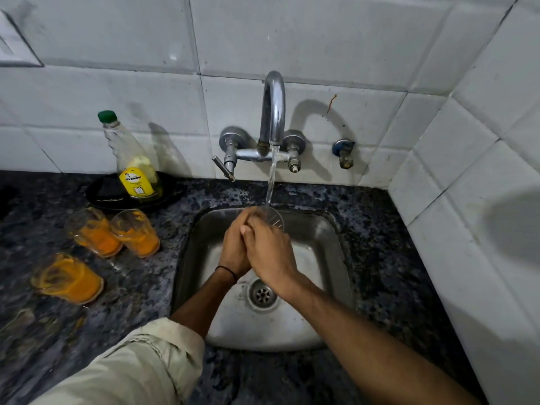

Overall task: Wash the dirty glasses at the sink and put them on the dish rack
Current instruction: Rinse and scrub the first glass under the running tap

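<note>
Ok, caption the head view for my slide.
Left hand and right hand hold a clear glass under the running tap over the sink; three orange-stained glasses wait on the counter.

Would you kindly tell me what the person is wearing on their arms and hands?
The left arm wears a pale khaki sleeve rolled to the elbow, and a thin black band circles the wrist of the left hand. The right arm and right hand wear nothing visible.
</note>
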The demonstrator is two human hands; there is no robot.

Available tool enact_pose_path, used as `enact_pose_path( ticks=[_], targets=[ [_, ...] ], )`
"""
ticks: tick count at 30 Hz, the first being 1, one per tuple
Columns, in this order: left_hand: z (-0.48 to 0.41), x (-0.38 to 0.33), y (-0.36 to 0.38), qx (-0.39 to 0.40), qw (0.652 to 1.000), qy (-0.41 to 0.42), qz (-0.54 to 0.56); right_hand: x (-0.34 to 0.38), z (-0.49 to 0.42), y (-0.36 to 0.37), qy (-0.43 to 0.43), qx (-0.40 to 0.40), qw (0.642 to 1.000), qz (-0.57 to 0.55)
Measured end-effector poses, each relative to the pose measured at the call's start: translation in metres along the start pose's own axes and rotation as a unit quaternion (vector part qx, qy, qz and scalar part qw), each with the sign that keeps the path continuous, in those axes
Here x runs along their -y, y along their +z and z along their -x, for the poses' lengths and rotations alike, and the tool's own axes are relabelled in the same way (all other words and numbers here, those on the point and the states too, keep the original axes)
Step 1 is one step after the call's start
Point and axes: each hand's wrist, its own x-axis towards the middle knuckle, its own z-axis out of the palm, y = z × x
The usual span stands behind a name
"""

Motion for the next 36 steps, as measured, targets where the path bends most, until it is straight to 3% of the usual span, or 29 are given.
enact_pose_path(
  ticks=[2,4,6,8,10,12,13,16,19,21,23,25,27,29,32,34,36],
  targets=[
    [0.0,0.0,-0.007,0.036,0.999,0.005,0.022,-0.02,0.006,-0.005,-0.108,-0.012,0.994,0.013],
    [0.005,0.002,-0.013,0.058,0.998,0.036,-0.007,-0.045,0.003,-0.017,-0.206,0.042,0.972,0.107],
    [0.011,0.001,-0.011,0.064,0.997,0.026,-0.015,-0.058,-0.005,-0.027,-0.242,0.105,0.954,0.144],
    [0.014,-0.003,0.0,0.063,0.997,-0.001,0.04,-0.049,-0.006,-0.028,-0.193,0.135,0.966,0.108],
    [0.018,-0.002,0.013,0.048,0.991,-0.043,0.114,-0.03,-0.005,-0.017,-0.06,0.09,0.993,0.047],
    [0.019,0.012,0.022,0.003,0.997,-0.064,0.039,-0.011,-0.004,-0.002,0.086,0.032,0.994,-0.059],
    [0.018,0.02,0.025,-0.011,0.997,-0.071,-0.011,-0.006,-0.003,0.004,0.113,0.011,0.991,-0.073],
    [0.022,0.02,0.028,-0.05,0.992,-0.066,-0.092,-0.005,-0.001,0.006,0.061,-0.008,0.998,-0.02],
    [0.029,0.007,0.021,-0.04,0.996,-0.068,-0.048,-0.014,-0.009,-0.011,-0.004,0.051,0.998,-0.021],
    [0.026,0.004,0.008,0.041,0.994,-0.091,0.042,-0.021,-0.019,-0.028,-0.055,0.118,0.991,-0.024],
    [0.017,0.003,-0.006,0.147,0.971,-0.137,0.133,-0.027,-0.025,-0.039,-0.079,0.182,0.977,-0.082],
    [0.013,0.005,-0.011,0.193,0.949,-0.169,0.184,-0.028,-0.026,-0.042,-0.075,0.203,0.968,-0.128],
    [0.013,0.005,-0.005,0.127,0.97,-0.163,0.125,-0.029,-0.029,-0.037,-0.063,0.15,0.982,-0.093],
    [0.014,0.005,0.005,0.04,0.989,-0.142,-0.001,-0.025,-0.03,-0.027,0.002,0.101,0.991,-0.093],
    [0.016,0.007,0.014,-0.002,0.989,-0.116,-0.088,-0.014,-0.03,-0.011,0.08,0.074,0.989,-0.101],
    [0.016,0.009,0.01,0.001,0.995,-0.094,-0.041,-0.017,-0.025,-0.006,0.012,0.077,0.995,-0.067],
    [0.016,0.01,-0.001,0.019,0.997,-0.079,0.003,-0.027,-0.017,-0.013,-0.098,0.146,0.982,-0.07]
  ],
)
